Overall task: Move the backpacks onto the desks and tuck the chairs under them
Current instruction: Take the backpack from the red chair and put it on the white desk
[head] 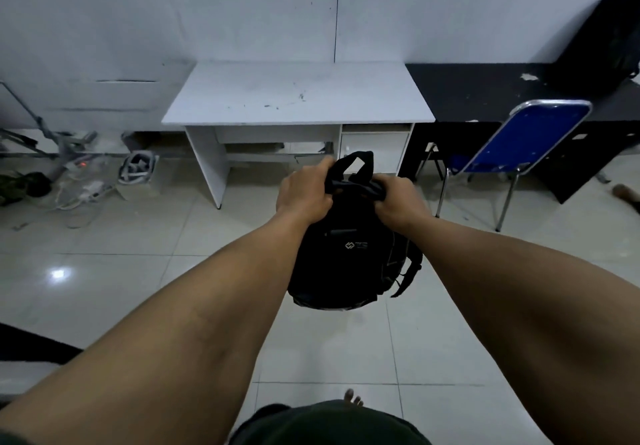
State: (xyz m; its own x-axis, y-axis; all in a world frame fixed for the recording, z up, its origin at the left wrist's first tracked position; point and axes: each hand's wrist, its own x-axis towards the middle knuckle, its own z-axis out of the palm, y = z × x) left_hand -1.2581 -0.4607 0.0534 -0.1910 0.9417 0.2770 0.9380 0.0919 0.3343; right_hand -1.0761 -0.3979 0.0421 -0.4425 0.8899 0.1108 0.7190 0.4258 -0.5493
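A black backpack (349, 257) hangs in the air in front of me, above the tiled floor. My left hand (304, 191) and my right hand (398, 202) both grip its top near the carry handle. A white desk (298, 93) stands straight ahead against the wall, its top bare. To its right stands a black desk (485, 93) with a second black backpack (606, 42) leaning on the wall at its far right end. A blue folding chair (512, 143) stands pulled out in front of the black desk.
Cables, a power strip (88, 190) and a small box (136, 171) lie on the floor left of the white desk. A grey metal stand (52, 133) lies there too. Glossy tiles (121, 271) spread between me and the desks. A foot (625, 191) shows at the right edge.
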